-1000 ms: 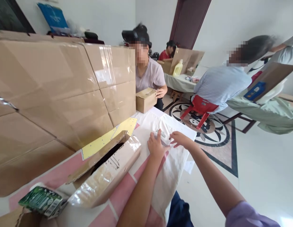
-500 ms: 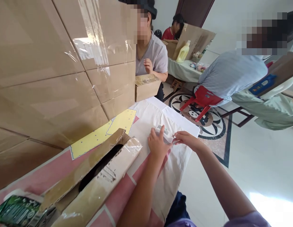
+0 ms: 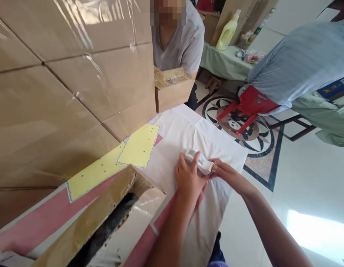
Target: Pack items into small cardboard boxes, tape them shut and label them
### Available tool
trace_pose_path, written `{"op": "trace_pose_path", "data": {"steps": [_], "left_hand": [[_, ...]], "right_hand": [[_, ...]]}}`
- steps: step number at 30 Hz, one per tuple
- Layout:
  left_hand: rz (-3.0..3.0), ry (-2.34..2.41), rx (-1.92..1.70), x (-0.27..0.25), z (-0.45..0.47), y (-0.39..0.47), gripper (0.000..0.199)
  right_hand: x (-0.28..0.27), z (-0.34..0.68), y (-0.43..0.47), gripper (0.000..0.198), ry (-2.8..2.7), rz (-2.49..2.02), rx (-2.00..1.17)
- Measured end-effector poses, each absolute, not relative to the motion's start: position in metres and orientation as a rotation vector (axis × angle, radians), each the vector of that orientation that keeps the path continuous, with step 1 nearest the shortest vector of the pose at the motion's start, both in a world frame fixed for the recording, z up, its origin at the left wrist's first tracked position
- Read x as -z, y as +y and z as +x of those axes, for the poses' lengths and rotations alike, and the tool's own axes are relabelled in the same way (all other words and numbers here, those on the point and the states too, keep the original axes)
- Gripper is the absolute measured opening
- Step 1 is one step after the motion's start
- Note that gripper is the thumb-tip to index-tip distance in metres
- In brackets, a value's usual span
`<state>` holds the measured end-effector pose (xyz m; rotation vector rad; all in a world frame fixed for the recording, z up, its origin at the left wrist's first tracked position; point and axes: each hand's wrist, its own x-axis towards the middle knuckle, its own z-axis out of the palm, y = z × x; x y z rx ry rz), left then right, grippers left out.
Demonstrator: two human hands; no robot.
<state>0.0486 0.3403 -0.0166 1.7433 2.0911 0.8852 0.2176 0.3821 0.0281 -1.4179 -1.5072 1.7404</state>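
Your left hand (image 3: 188, 180) now wraps the small white packet (image 3: 199, 165) from beneath, your right hand (image 3: 226, 174) pinching its end, closer than before.

Left hand (image 3: 189, 180): bare, no glove, no ring, no watch. Left forearm bare along whole visible length, no sleeve, no band at wrist. Right hand (image 3: 229, 175): bare as well, no ring or bracelet seen. Right forearm bare down to frame edge. Fingers (image 3: 196, 157) slim, nails short, unpainted as far as can be told. At bottom edge, between arms, dark blue garment (image 3: 216, 253), folded cloth look. Sliver of lilac fabric (image 3: 215, 264) just below it, cut by frame edge.
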Motion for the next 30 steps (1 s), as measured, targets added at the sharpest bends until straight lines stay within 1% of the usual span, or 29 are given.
{"op": "trace_pose_path", "data": {"steps": [3, 5, 7, 9, 11, 14, 16, 17, 19, 20, 22, 24, 26, 28, 30], "left_hand": [[1.741, 2.083, -0.956, 0.022, 0.051, 0.339, 0.086], [1.735, 2.096, -1.016, 0.028, 0.053, 0.340, 0.084], [1.722, 2.108, -1.056, 0.033, 0.054, 0.343, 0.087], [1.717, 2.103, -1.068, 0.037, 0.054, 0.344, 0.091], [1.721, 2.088, -1.068, 0.038, 0.053, 0.344, 0.093], [1.716, 2.069, -1.074, 0.039, 0.053, 0.342, 0.088], [1.701, 2.050, -1.105, 0.034, 0.055, 0.339, 0.090], [1.706, 2.024, -1.137, 0.029, 0.056, 0.338, 0.092], [1.750, 1.924, -1.244, 0.013, 0.057, 0.333, 0.091], [1.783, 1.850, -1.305, 0.003, 0.056, 0.330, 0.087], [1.865, 1.669, -1.349, -0.020, 0.055, 0.323, 0.069], [1.987, 1.463, -1.236, -0.041, 0.050, 0.316, 0.046], [2.128, 1.300, -1.039, -0.058, 0.044, 0.307, 0.031], [2.235, 1.258, -0.908, -0.072, 0.036, 0.298, 0.027], [2.294, 1.320, -0.842, -0.085, 0.028, 0.288, 0.026]], "right_hand": [[-0.022, 0.221, 0.378, 0.052, -1.554, -1.413, -1.680], [-0.014, 0.224, 0.377, 0.049, -1.605, -1.406, -1.622], [-0.006, 0.227, 0.379, 0.045, -1.678, -1.368, -1.543], [0.001, 0.229, 0.381, 0.048, -1.704, -1.321, -1.496], [0.005, 0.231, 0.382, 0.048, -1.643, -1.300, -1.515], [0.007, 0.233, 0.384, 0.048, -1.514, -1.322, -1.603], [0.009, 0.233, 0.382, 0.048, -1.443, -1.334, -1.597], [0.010, 0.232, 0.379, 0.047, -1.402, -1.339, -1.540], [0.012, 0.229, 0.369, 0.045, -1.340, -1.330, -1.327], [0.014, 0.227, 0.362, 0.044, -1.324, -1.321, -1.213], [0.015, 0.220, 0.344, 0.041, -1.333, -1.287, -1.086], [0.013, 0.211, 0.324, 0.035, -1.356, -1.236, -1.119], [0.007, 0.200, 0.307, 0.030, -1.358, -1.157, -1.181], [-0.002, 0.191, 0.295, 0.032, -1.383, -1.057, -1.205], [-0.013, 0.184, 0.288, 0.028, -1.437, -0.970, -1.186]]}}
